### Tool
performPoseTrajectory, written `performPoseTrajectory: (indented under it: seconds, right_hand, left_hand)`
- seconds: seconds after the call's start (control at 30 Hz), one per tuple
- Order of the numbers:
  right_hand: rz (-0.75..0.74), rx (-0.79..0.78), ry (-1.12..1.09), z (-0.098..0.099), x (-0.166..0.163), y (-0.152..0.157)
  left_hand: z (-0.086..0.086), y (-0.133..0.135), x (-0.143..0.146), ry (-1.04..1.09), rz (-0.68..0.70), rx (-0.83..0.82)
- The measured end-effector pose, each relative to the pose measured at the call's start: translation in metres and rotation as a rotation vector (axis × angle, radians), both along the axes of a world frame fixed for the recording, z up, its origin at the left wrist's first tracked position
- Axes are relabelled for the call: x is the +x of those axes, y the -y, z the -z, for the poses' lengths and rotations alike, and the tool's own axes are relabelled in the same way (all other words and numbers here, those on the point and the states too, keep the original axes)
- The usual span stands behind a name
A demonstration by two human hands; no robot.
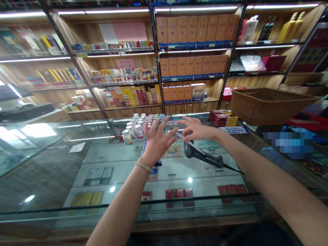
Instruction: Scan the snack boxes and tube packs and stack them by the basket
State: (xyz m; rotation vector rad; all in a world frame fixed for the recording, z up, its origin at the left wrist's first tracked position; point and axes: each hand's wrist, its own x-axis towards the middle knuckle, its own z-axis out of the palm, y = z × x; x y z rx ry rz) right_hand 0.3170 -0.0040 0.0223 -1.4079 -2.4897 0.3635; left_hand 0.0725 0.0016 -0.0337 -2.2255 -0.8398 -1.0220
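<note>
**Item:** black handheld barcode scanner with a dark cable [202,155], lying on the glass-topped display bench [51,171]. Its head points left and its handle points right.

**Grips:**
- Right hand [197,130] is directly above the scanner head, palm down and fingers stretched flat. A thin grey edge shows under its fingers; whether the grip has hold of it cannot be told.
- Left hand [157,140] is just left of the scanner and raised. Its grip is wide open with fingers spread and nothing in it. A white bead bracelet [143,166] is on the wrist.

**Writing:** lettering on the packs and price tags is too small to read.

**Surroundings:**
- Cluster of small white-capped bottles [134,128] behind the left hand.
- Stack of red and yellow packs [222,118] beyond the right hand.
- Brown woven basket [269,106] at far right.
- Rows of orange-and-blue cartons [194,32] on the wooden wall shelves [133,107].
- White paper slip [77,147] on the glass at left.
</note>
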Motion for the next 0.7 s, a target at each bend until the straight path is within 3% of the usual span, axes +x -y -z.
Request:
performPoseTrajectory:
  seconds: [0.43,0.7]
  right_hand:
    - [0.004,0.058,0.026,0.000,-0.004,0.012]
    - [0.152,0.210,-0.057,0.020,0.029,0.026]
  left_hand:
    - [-0.003,0.002,0.001,0.047,0.039,0.030]
    - [-0.002,-0.006,-0.008,0.109,-0.063,-0.085]
